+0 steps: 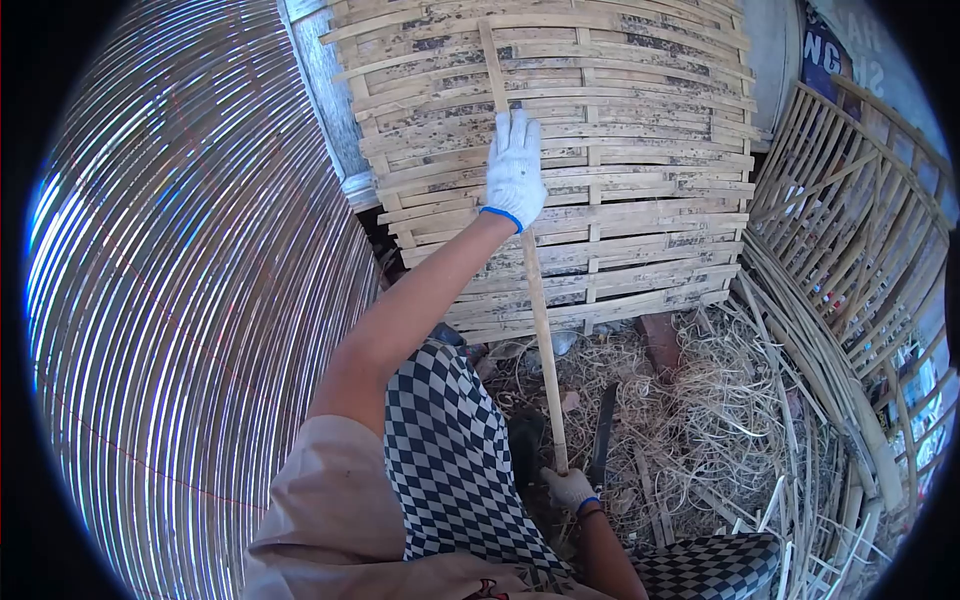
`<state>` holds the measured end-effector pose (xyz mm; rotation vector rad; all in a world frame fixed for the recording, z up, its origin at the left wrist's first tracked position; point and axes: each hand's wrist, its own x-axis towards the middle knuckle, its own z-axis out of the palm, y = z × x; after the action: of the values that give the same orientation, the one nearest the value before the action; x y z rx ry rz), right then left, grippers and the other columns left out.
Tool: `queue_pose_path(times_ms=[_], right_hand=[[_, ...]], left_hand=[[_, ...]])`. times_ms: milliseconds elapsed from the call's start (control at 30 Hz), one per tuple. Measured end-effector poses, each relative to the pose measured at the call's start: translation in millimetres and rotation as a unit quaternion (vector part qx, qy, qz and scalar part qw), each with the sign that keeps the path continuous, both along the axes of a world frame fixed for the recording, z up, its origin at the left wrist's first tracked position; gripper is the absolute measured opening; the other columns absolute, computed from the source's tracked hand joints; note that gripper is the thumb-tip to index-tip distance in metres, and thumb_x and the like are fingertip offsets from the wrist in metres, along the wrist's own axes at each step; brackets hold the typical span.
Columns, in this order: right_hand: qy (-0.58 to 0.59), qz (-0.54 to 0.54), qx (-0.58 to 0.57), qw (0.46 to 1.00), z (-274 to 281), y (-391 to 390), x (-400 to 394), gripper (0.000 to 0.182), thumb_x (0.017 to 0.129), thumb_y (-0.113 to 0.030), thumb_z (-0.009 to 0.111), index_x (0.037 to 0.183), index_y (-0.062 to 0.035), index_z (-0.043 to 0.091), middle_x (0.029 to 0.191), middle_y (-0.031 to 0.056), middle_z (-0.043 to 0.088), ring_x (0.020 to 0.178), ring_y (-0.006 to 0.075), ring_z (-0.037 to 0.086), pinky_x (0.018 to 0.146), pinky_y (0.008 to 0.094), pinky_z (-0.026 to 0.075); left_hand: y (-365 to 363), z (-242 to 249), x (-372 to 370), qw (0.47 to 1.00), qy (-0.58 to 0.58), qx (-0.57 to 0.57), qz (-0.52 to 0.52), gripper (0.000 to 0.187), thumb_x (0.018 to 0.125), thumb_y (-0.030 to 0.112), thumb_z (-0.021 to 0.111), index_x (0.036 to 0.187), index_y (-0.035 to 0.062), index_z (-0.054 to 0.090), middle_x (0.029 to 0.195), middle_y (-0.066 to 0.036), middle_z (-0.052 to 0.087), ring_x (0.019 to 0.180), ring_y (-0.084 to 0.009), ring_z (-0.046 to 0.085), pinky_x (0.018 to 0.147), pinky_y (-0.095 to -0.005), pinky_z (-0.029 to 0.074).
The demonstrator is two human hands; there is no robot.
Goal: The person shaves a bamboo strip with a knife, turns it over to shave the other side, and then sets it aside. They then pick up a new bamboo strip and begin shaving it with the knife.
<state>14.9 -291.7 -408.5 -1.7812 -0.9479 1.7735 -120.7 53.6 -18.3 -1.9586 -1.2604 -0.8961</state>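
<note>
A long pale bamboo strip (541,340) runs up from the ground area and lies along a woven bamboo panel (660,215). My left hand (517,170), in a white knit glove with a blue cuff, rests flat over the strip against the panel, fingers stretched upward. Lower down, my right hand (571,488), also gloved, is closed around the strip's bottom end. Close beside it is a dark blade (604,430), perhaps a machete; its handle is hidden.
Curly bamboo shavings (710,400) cover the ground, with a reddish brick (659,345) near the panel's foot. A slatted bamboo frame (860,190) leans at the right above a bundle of long strips (815,345). A wall of thin slats (190,300) stands at left.
</note>
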Motion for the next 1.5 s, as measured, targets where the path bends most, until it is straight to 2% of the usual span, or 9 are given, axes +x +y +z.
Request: queue_pose_path(times_ms=[100,233,500,700,900,1033,1233,1333,1500], right_hand=[[0.014,-0.011,-0.012,1.0,-6,-7,3,0.039,0.094,-0.038,0.073,0.085,-0.0012,0.064,0.068,0.0051,0.064,0.054,0.0193,0.063,0.052,0.0345,0.051],[0.018,0.003,-0.056,0.998,19,-15,0,0.039,0.094,-0.039,0.073,0.086,-0.0017,0.064,0.069,0.0054,0.065,0.056,0.0197,0.064,0.053,0.035,0.051],[-0.023,0.009,-0.029,0.999,26,-19,1,0.043,0.094,-0.043,0.072,0.084,-0.002,0.065,0.069,0.0056,0.066,0.055,0.0201,0.065,0.053,0.0348,0.052],[-0.052,-0.008,-0.011,0.999,2,-18,4,0.042,0.094,-0.043,0.072,0.083,-0.0031,0.065,0.067,0.005,0.065,0.053,0.0194,0.064,0.051,0.0348,0.051],[-0.076,0.006,-0.017,0.997,-22,-10,8,0.041,0.094,-0.042,0.073,0.083,-0.0028,0.065,0.066,0.0046,0.064,0.053,0.0191,0.064,0.05,0.0349,0.05],[-0.075,-0.003,-0.007,0.997,-14,-5,11,0.042,0.094,-0.042,0.072,0.085,-0.0012,0.067,0.066,0.0048,0.064,0.053,0.0192,0.064,0.05,0.0347,0.05],[-0.066,0.007,-0.027,0.997,23,1,6,0.046,0.092,-0.044,0.073,0.084,0.0008,0.068,0.065,0.0053,0.065,0.054,0.0202,0.065,0.051,0.0355,0.051],[-0.07,-0.002,-0.008,0.998,-1,3,11,0.048,0.092,-0.045,0.073,0.083,0.0014,0.067,0.065,0.0057,0.065,0.054,0.0204,0.066,0.052,0.0358,0.052],[-0.088,-0.019,-0.004,0.996,13,1,13,0.047,0.091,-0.046,0.073,0.085,0.0006,0.07,0.066,0.0061,0.066,0.055,0.0196,0.066,0.052,0.0356,0.052]], left_hand=[[-1,-8,2,0.999,-0.012,-0.008,-0.036,0.083,0.076,0.006,0.066,0.153,-0.0051,0.038,0.163,-0.024,0.029,0.155,-0.0454,0.019,0.124,-0.0523,0.026],[10,-28,-1,1.0,-0.007,-0.018,-0.025,0.084,0.075,0.008,0.067,0.153,-0.0042,0.039,0.164,-0.022,0.029,0.155,-0.0442,0.019,0.125,-0.0515,0.025],[5,-13,-2,0.999,-0.012,-0.041,0.013,0.083,0.079,0.016,0.069,0.154,-0.0017,0.04,0.164,-0.02,0.03,0.156,-0.0418,0.019,0.125,-0.0529,0.023],[44,3,-2,0.998,-0.003,0.016,0.059,0.083,0.079,0.02,0.07,0.154,-0.0004,0.04,0.164,-0.017,0.032,0.154,-0.0403,0.022,0.124,-0.0544,0.023],[81,38,-4,0.997,-0.035,0.058,0.035,0.077,0.081,0.019,0.067,0.152,0.0002,0.043,0.163,-0.018,0.034,0.152,-0.0402,0.026,0.121,-0.0537,0.028],[88,35,-1,0.996,-0.028,0.048,0.068,0.08,0.084,0.025,0.069,0.155,0.0011,0.041,0.165,-0.016,0.031,0.154,-0.0385,0.022,0.123,-0.0529,0.025],[102,25,-6,0.995,-0.039,0.085,0.036,0.075,0.083,0.023,0.069,0.151,0.001,0.045,0.162,-0.017,0.034,0.153,-0.0417,0.025,0.121,-0.0546,0.029],[106,24,-4,0.995,-0.038,0.076,0.048,0.075,0.083,0.024,0.068,0.151,0.0002,0.046,0.163,-0.016,0.034,0.154,-0.0394,0.023,0.122,-0.0534,0.026],[101,25,2,0.995,-0.053,0.079,0.037,0.074,0.083,0.023,0.069,0.149,0.0001,0.047,0.162,-0.016,0.035,0.153,-0.0398,0.023,0.121,-0.0534,0.027]])
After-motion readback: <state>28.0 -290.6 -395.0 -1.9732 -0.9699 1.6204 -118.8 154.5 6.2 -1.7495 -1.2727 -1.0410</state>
